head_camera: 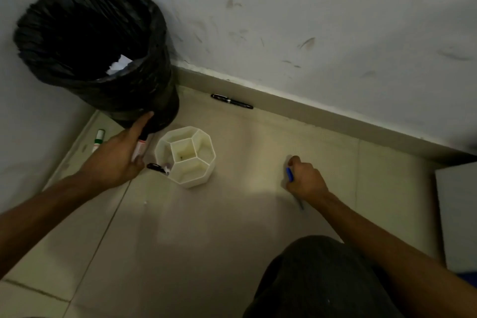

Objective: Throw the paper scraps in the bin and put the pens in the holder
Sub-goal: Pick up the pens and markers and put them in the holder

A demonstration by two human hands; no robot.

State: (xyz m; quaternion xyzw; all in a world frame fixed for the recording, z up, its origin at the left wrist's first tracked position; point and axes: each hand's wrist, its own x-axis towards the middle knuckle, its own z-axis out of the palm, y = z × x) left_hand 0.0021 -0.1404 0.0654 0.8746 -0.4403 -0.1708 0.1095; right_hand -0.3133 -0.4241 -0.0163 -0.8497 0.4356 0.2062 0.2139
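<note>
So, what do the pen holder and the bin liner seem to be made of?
Pen holder: probably rigid moulded plastic, off-white and matt; its walls and partitions are thin and even. Bin liner: probably thin black plastic film, slightly glossy; it gathers in fine crinkled folds over the rim.

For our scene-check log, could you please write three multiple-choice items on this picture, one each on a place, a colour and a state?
1. Where is the black pen? A in the holder; B on the floor by the wall; C on a chair.
2. What colour is the pen in the right hand? A blue; B green; C red.
3. How is the bin? A tipped over; B lidded; C upright and open.
B: it lies along the wall's foot. A: a blue barrel shows beside the fist. C: paper shows in its open mouth.
</note>
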